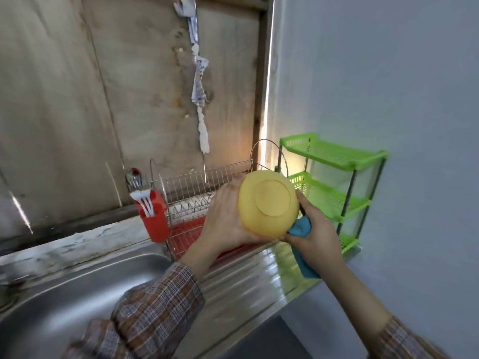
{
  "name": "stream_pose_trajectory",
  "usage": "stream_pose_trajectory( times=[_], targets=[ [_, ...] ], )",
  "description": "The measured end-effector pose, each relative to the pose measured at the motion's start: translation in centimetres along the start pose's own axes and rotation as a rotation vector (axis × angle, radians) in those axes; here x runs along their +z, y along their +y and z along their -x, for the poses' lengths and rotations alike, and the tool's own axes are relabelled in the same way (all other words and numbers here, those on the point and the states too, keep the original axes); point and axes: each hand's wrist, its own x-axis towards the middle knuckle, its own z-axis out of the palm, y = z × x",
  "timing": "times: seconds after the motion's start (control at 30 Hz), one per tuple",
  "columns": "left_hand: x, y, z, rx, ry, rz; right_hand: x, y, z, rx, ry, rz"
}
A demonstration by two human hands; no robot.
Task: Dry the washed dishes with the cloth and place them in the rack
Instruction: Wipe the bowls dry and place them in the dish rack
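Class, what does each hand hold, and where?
Left hand grips the yellow bowl by its side; right hand holds the blue cloth by its top, against it.

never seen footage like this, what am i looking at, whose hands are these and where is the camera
There is no machine here. This is one picture from a wide-angle camera worn on a person's head, looking forward and down, so the two hands are the wearer's own. The left hand holds a yellow bowl, turned so that its underside faces the camera. The right hand grips a blue cloth against the bowl's side. Below them is a steel sink with a ribbed draining board. Behind the hands stands a wire dish rack over a red tray. A red cutlery holder with spoons sits at the rack's left end. On the right, a green plastic shelf stands against the wall. The bowl is not yet in the rack.
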Motion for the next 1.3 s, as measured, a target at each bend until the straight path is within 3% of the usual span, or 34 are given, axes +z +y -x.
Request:
stream_pose_trajectory(
  times=[0.3, 0.57, 0.87, 1.3],
  targets=[
    [8.9, 0.0, -7.3, -0.019, -0.129, 0.063, -1.1, 5.9, -2.4, 0.092, 0.195, 0.257],
    [16.3, -0.5, -13.3, -0.165, -0.217, 0.184, -1.0, 9.1, -6.6, 0.270, 0.134, 0.433],
    [21.4, -2.3, -18.0, -0.165, -0.250, 0.302, 0.0, 11.9, -9.9, 0.404, -0.004, 0.535],
    [26.4, -3.2, -21.9, -0.167, -0.437, 0.217, 0.6, 13.8, -14.6, 0.624, -0.116, 0.407]
  ],
)
